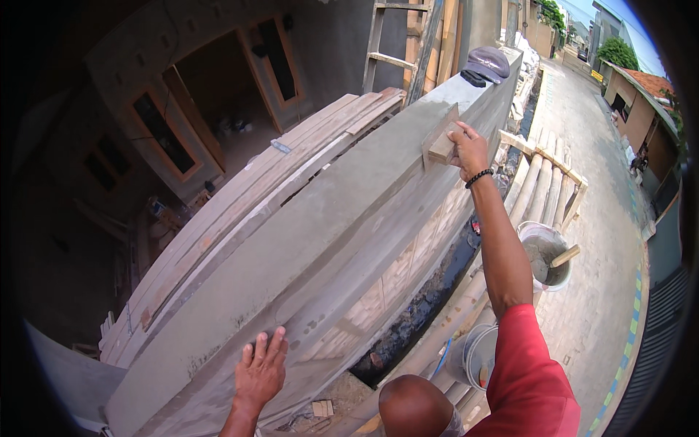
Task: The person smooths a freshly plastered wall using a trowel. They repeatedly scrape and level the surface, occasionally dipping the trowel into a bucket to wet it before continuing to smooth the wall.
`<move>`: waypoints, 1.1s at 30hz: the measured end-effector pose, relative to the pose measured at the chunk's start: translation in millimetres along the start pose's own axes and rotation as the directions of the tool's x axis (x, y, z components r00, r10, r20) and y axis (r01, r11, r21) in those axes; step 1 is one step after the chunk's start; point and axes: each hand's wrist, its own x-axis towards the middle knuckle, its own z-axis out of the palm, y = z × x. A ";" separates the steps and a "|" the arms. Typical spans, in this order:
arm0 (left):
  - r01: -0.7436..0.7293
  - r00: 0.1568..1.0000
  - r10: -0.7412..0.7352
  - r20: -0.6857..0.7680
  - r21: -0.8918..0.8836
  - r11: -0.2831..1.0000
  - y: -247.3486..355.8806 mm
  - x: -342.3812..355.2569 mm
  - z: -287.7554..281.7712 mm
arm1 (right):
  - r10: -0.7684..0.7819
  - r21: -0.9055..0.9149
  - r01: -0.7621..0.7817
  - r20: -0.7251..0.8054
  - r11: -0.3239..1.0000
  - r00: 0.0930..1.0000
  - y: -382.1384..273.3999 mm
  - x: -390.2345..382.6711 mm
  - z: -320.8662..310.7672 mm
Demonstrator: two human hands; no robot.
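A long cement-plastered wall top [306, 233] runs diagonally from lower left to upper centre, with rough, damp-looking patches along its edge. My right hand [466, 151], a dark bead bracelet on the wrist, grips a flat wooden float [438, 146] against the wall's plaster near the far end. My left hand [260, 368] rests on the nearer part of the wall with its fingers spread. Just beyond the float, a grey cap [486, 64] and a small dark object [473, 79] sit on the wall. My bent knee [411, 408] shows at the bottom.
Planks [247, 211] and a ladder [392, 58] stand left of the wall, before a doorway [218, 109]. Right, below: a dark gutter [408, 328], wooden pole platforms [542, 178], a bucket of mortar with a stick [542, 258], another bucket [473, 360], and a paved lane [597, 218].
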 end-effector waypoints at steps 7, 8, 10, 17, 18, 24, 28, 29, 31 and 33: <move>0.019 1.000 -0.017 -0.023 0.048 0.999 -0.7 -5.4 2.5 | 0.140 -0.013 -0.139 0.069 0.990 0.988 45.2 -80.6 -7.8; 0.015 1.000 -0.015 0.002 0.053 0.998 0.6 -5.5 2.1 | 0.078 0.031 -0.079 0.019 0.996 0.997 35.7 -69.8 -13.4; 0.005 0.998 -0.009 0.060 0.071 0.997 1.4 -7.5 2.2 | 0.028 0.077 -0.027 -0.016 0.997 0.999 16.0 -54.5 -7.0; 0.006 0.999 -0.008 0.041 0.052 0.999 1.7 -3.4 5.1 | -0.041 -0.187 0.050 0.052 0.981 0.998 57.0 -42.6 -1.6; 0.010 0.999 -0.013 0.045 0.050 0.999 2.1 -6.3 6.4 | 0.026 -0.213 -0.008 0.082 0.977 0.996 74.3 -66.0 -9.4; 0.003 1.000 -0.003 0.019 0.043 0.999 -0.9 -5.0 2.3 | 0.068 -0.004 -0.068 -0.009 0.998 0.998 24.8 -41.6 -18.3; 0.005 0.999 -0.005 -0.031 0.013 1.000 -0.4 4.1 -0.1 | -0.079 0.037 0.078 0.027 0.996 0.996 15.5 -4.5 -6.4; 0.009 0.999 -0.008 -0.047 0.020 1.000 -0.5 4.3 1.4 | -0.054 -0.044 0.056 0.049 0.997 0.997 28.6 -7.7 -5.5; 0.023 0.997 -0.021 -0.068 0.022 0.999 -0.1 -1.2 8.0 | 0.008 -0.215 0.013 0.096 0.977 0.995 63.8 -36.7 -9.3; 0.022 0.997 -0.019 -0.072 0.035 0.999 0.4 -3.7 7.4 | 0.167 -0.335 -0.102 0.172 0.937 0.971 80.3 -59.7 -38.5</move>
